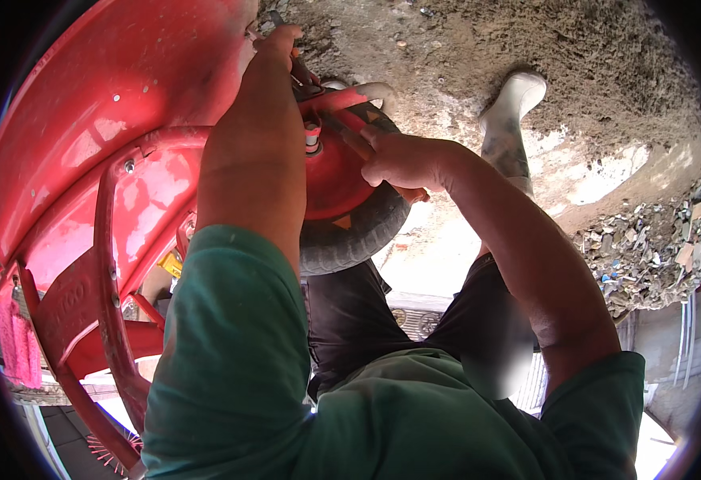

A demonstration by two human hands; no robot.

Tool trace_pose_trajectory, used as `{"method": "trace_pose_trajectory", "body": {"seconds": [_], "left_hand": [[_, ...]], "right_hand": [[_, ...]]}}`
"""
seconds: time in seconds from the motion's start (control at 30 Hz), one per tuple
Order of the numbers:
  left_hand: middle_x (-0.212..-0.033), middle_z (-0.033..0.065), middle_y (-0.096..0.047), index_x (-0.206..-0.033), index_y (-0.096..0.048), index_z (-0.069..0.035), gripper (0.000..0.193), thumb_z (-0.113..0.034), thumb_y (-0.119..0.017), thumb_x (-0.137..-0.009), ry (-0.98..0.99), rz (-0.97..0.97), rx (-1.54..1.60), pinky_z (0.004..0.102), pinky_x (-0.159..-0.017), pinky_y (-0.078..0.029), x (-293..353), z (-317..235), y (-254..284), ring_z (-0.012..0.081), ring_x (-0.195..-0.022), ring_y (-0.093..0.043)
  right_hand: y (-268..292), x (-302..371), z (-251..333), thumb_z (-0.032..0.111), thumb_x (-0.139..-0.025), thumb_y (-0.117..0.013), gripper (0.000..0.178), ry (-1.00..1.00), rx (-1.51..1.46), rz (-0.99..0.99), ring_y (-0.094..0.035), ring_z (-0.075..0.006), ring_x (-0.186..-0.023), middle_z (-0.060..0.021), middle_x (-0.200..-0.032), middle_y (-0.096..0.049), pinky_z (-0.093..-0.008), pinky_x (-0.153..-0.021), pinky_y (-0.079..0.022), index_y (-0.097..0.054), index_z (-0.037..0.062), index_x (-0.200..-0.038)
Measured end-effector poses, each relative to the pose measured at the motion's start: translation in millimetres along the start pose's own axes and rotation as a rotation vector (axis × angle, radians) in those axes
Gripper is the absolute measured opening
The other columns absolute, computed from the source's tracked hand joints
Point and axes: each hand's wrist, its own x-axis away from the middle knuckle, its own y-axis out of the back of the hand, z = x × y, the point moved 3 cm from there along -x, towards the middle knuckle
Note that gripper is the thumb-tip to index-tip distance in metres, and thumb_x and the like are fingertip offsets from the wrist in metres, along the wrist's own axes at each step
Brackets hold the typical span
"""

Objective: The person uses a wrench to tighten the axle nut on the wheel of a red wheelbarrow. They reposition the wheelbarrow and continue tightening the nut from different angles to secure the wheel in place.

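A red wheelbarrow (134, 88) lies tipped over at the left, its black-tyred wheel (354, 244) with a red hub in front of me. My left hand (274, 42) is closed round a dark tool with an orange part (294, 53), beyond the wheel's far side; its exact kind is unclear. My right hand (406, 162) grips an orange-handled hand tool (356, 144), whose dark end reaches toward the red bracket by the hub. Near that end, a metal axle bolt (312, 138) shows at the hub. My left forearm hides part of the tray and frame.
Red frame legs (106, 240) of the wheelbarrow stand at the left. Rough dirt (590, 72) covers the ground ahead. My boot (518, 96) is planted right of the wheel. Rubble (654, 248) is heaped at the right, and a pink brush-like thing (16, 344) shows at the far left.
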Motion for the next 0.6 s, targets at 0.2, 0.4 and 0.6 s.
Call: {"method": "trace_pose_trajectory", "body": {"seconds": [0.2,0.4,0.6], "left_hand": [[-0.078,0.0127,-0.054,-0.101,-0.058,0.007,0.048,-0.023,-0.074,-0.066,-0.011,0.012,0.009,0.0405,-0.06,-0.044,9.7,-5.6,-2.7,0.0221,-0.066,-0.051],[-0.076,0.0126,-0.053,-0.098,-0.057,0.008,0.047,-0.022,-0.075,-0.066,-0.02,0.046,0.034,0.0394,-0.057,-0.042,8.2,-6.5,-2.5,0.0212,-0.062,-0.049],[-0.076,0.0122,-0.052,-0.099,-0.057,0.007,0.048,-0.023,-0.075,-0.066,-0.034,0.056,0.01,0.0395,-0.057,-0.041,3.7,-4.1,0.0,0.0217,-0.061,-0.047]], "right_hand": [[20.6,-11.0,-21.1,0.008,-0.072,-0.051,0.062,0.026,-0.247,0.091,-0.059,-0.0236,-0.072,-0.0147,-0.089,-0.055,-0.037,-0.067,-0.051,-0.036,-0.0007,-0.132],[28.9,4.0,-10.9,0.007,-0.074,-0.051,0.039,0.028,-0.101,0.099,-0.06,-0.0219,-0.067,-0.0144,-0.082,-0.058,-0.0366,-0.06,-0.05,-0.049,0.0006,-0.112],[59.1,22.4,-12.3,0.009,-0.087,-0.048,0.033,-0.061,0.464,-0.224,-0.051,-0.0139,-0.041,-0.0092,-0.073,-0.06,-0.0305,-0.037,-0.04,-0.05,0.009,-0.12]]}}
